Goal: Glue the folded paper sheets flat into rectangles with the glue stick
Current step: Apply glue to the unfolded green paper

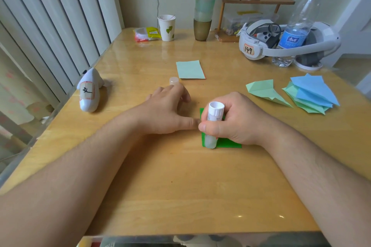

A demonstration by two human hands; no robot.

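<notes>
Head view: your right hand (230, 120) grips the glue stick (213, 126), rubbing green paper (228, 143) while your relaxed left hand (166, 112) steadies it on the desk (180, 186); next, probably press it flat.

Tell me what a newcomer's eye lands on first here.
The right hand at table centre grips a glue stick, its tip down on a dark green sheet. The left hand rests just beside it. Folded paper planes lie to the right, a pale green rectangle beyond the hands.

A water bottle (297, 26), headset (261, 44) and paper cup (167, 28) stand at the table's (180, 186) far end.
</notes>
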